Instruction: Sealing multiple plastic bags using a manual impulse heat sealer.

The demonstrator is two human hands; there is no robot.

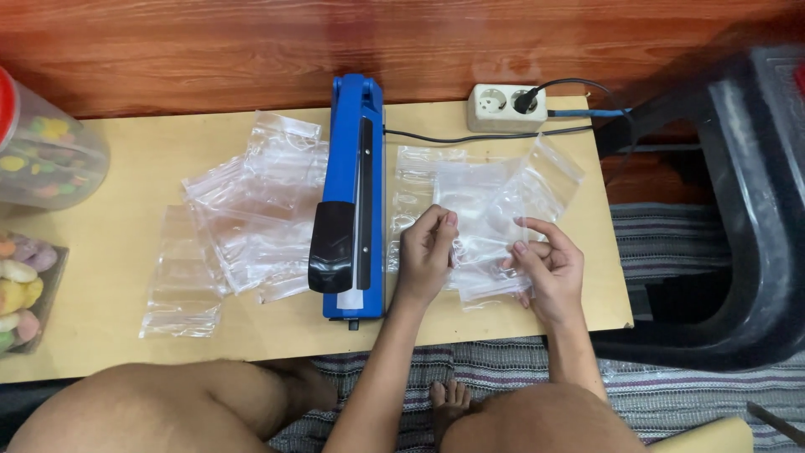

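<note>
Both hands meet over a clear plastic bag (482,226) that lies on the low table (109,252) just to the right of the blue impulse sealer (356,193). The left hand (426,252) pinches the bag's left edge between thumb and fingertips, closed narrowly on the film. The right hand (549,268) holds the right edge, its forefinger stretched over the top of the plastic and the other fingers curled beneath. The bag spans the gap between the two hands, so its held width runs left to right, crossways to the sealer, whose long axis runs away from the person toward the wooden wall (251,42).

The left hand is the nearer one to the sealer, almost beside its base, with the black handle knob (333,245) just to its left. More clear bags (470,180) lie loosely under and behind the held one, right of the sealer. A larger scatter of empty bags (243,218) lies on the sealer's left side. Behind the sealer's far end sits a white socket block (506,106) with a black plug in it. Far left of the sealer stand a clear jar of coloured sweets (42,151) and a tray of pastel sweets (21,289).
</note>
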